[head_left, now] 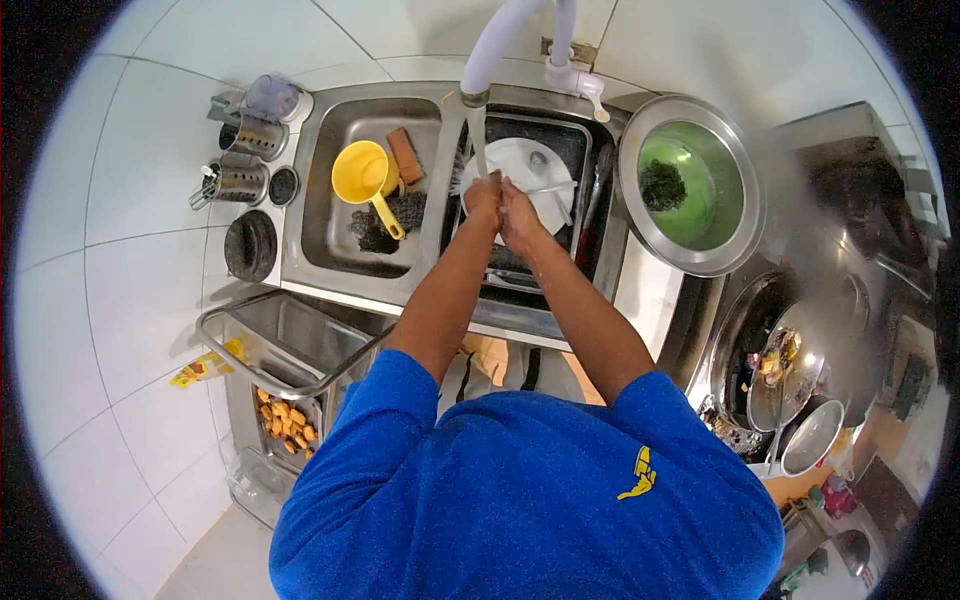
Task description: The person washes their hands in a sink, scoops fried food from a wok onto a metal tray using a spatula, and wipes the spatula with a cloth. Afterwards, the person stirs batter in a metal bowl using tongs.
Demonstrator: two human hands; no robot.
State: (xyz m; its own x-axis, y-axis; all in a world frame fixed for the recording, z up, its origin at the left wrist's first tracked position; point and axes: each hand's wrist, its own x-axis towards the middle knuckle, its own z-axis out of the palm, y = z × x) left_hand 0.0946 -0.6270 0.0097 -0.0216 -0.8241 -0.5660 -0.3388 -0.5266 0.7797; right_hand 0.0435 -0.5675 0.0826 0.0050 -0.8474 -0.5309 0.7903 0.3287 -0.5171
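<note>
My left hand (484, 197) and my right hand (518, 216) meet under the faucet, with their fingers curled in and pressed together. Whatever lies between them, if anything, is hidden. A stream of water (478, 140) falls from the white faucet (497, 45) onto or just beside my left hand. Below and behind the hands, a white plate (520, 160) rests in a dark tray in the right sink basin (500, 285). On the plate lie a white utensil-like piece (552, 190) and a small round metallic thing (538, 159).
The left basin (335, 130) holds a yellow dipper (360, 172), a brown block (405, 155) and dark scouring mesh (376, 235). At right stands a metal pot (733, 255) of green liquid with a scrubber (661, 186). Utensil holders (240, 184) line the left; stacked pans (735, 350) sit lower right.
</note>
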